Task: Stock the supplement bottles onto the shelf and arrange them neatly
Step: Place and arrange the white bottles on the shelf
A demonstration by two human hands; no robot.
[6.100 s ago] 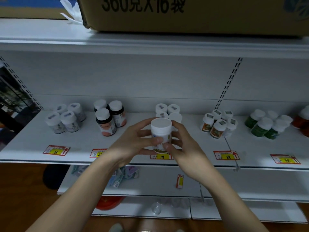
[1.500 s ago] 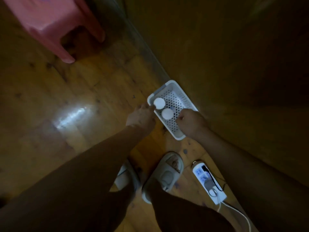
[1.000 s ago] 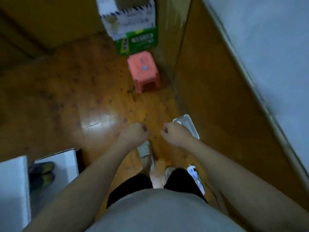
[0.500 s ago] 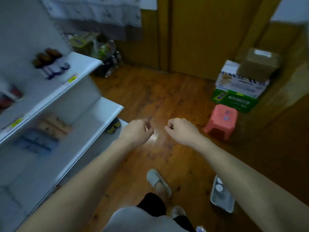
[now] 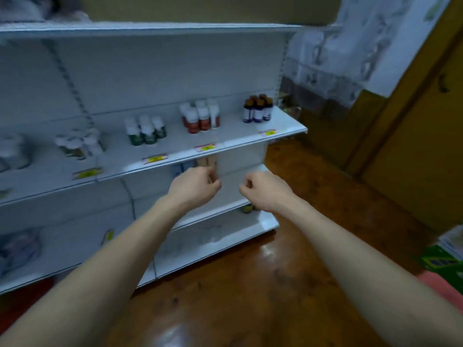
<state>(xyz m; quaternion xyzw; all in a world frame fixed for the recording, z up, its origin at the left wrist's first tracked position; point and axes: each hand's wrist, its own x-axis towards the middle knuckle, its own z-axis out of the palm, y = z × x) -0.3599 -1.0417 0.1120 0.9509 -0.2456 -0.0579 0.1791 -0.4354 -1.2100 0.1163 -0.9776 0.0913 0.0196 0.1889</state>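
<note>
The white shelf (image 5: 233,142) carries groups of supplement bottles. Dark brown bottles with blue labels (image 5: 258,109) stand at its right end. Left of them are red-brown bottles with white caps (image 5: 200,118), then green bottles (image 5: 146,130), then blurred white-capped bottles (image 5: 77,145) and white jars (image 5: 12,152). My left hand (image 5: 194,185) and my right hand (image 5: 265,190) hover side by side below the shelf's front edge. Both have fingers curled, and I see nothing in either.
Yellow price tags (image 5: 155,159) line the shelf edge. Lower shelves (image 5: 240,209) hold blurred packets. A wooden floor (image 5: 250,284) lies below me, and a wooden door (image 5: 413,159) stands at the right. A green carton (image 5: 443,260) and a pink stool corner (image 5: 441,284) sit at the lower right.
My view swung up from the floor and the white basket to the shelf. My hands left the basket and stay curled close together in front of me.
</note>
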